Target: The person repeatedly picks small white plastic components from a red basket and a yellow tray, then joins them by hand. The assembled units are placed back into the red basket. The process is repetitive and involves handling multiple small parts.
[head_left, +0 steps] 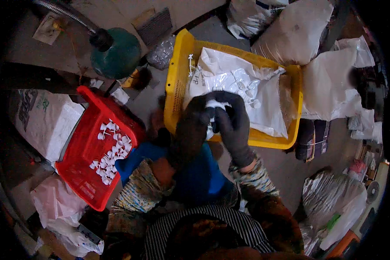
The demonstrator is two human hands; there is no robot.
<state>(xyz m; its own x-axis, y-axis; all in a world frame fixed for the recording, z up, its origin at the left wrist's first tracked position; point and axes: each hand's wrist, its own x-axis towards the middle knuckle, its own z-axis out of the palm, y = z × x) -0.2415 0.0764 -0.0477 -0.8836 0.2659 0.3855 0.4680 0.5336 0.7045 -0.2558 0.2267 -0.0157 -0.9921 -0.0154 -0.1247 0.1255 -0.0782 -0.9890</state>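
Observation:
My left hand (190,125) and my right hand (234,123), both in dark gloves, meet in front of me at the near edge of a yellow basket (174,86). Between them they grip a small white plastic part (216,104), mostly hidden by the fingers. Inside the yellow basket lies a white sack (216,60) with several white parts (251,89) on it. At my left a red basket (78,173) holds a pile of small white parts (115,151), each with a round cap and a stem.
A green lamp shade (115,53) on a flexible metal neck hangs at the upper left. White sacks (329,86) stand beyond and right of the yellow basket. A filled sack (52,121) lies left of the red basket, and plastic bags (333,203) sit at the lower right.

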